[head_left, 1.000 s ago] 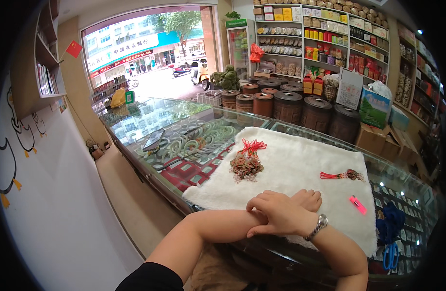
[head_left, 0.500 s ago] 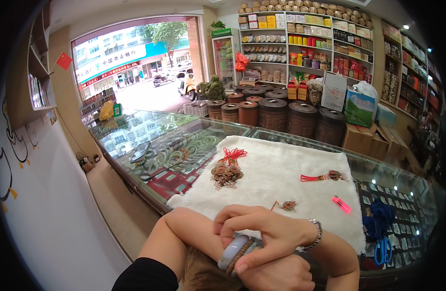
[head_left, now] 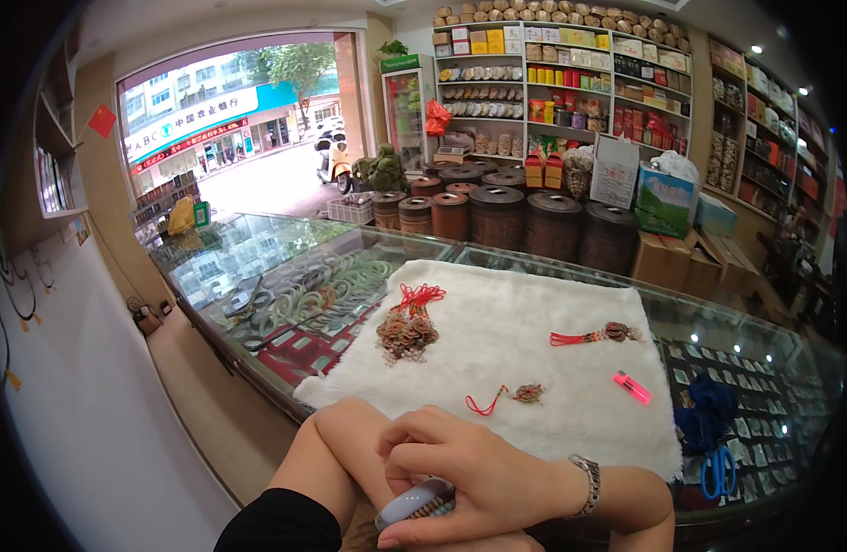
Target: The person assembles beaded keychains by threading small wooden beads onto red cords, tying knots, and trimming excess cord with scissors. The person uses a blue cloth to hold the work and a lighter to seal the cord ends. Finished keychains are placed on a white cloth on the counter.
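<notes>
My right hand (head_left: 483, 469), with a metal watch or bracelet (head_left: 589, 485) on its wrist, reaches across my left wrist. Its fingers and thumb are closed around a pale lavender bangle (head_left: 408, 503) worn there. A beaded bracelet (head_left: 434, 507) sits against the bangle. Only a strip of my left hand (head_left: 501, 545) shows at the lower edge, its fingers hidden. Ahead, on a white furry cloth (head_left: 497, 317), lie a heap of coin charms (head_left: 408, 337) with red cords, a single charm (head_left: 528, 394) with a red loop, and another corded charm (head_left: 618, 332).
A pink lighter (head_left: 632, 387) lies at the cloth's right. Beside it are dark blue fabric (head_left: 707, 411) and blue-handled scissors (head_left: 719, 473). The glass counter (head_left: 258, 241) holds green bangles (head_left: 336, 287). Brown lidded jars (head_left: 497, 224) and stocked shelves stand behind.
The view has shifted a little. Both hands sit lower in it, and my left hand has mostly slipped out below. The near charm's red loop has come into sight. My right hand keeps hold of the bangle.
</notes>
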### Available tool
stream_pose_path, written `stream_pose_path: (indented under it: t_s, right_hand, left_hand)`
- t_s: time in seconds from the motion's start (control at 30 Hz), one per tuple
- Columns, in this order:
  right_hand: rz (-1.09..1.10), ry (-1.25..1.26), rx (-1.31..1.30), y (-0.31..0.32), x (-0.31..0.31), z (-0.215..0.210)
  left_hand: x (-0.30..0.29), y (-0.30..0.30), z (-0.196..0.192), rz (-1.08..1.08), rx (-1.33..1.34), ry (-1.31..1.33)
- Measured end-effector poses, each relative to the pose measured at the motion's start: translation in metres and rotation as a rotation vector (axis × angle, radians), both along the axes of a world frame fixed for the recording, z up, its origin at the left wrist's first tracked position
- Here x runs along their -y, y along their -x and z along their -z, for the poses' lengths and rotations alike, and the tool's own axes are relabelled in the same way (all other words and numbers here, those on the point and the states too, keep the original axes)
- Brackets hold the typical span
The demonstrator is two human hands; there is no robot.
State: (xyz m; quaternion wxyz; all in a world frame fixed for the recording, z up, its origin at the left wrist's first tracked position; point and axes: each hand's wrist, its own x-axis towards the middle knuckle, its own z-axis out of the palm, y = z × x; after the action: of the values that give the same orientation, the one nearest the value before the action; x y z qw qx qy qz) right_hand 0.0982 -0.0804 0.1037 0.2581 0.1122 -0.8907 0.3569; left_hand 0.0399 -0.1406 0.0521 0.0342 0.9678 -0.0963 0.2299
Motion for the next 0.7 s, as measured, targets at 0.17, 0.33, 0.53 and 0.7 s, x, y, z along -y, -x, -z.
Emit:
stream_pose_path:
  t_s: [0.17, 0.33, 0.53, 0.7]
  right_hand:
    - [0.027, -0.014, 0.008, -0.002, -0.002, -0.002]
    - [0.051, -0.007, 0.114, -0.01, -0.003, -0.004]
    - [-0.043, 0.06, -0.134, 0.009, -0.004, 0.006]
    - [0.049, -0.062, 0.16, -0.009, -0.004, -0.003]
  left_hand:
    - [0.002, 0.005, -0.001, 0.023, 0.018, -0.011]
    - [0.001, 0.006, -0.002, 0.04, 0.065, -0.03]
    - [0.001, 0.011, -0.005, 0.062, 0.037, -0.017]
    - [0.003, 0.014, -0.007, 0.064, 0.033, 0.002]
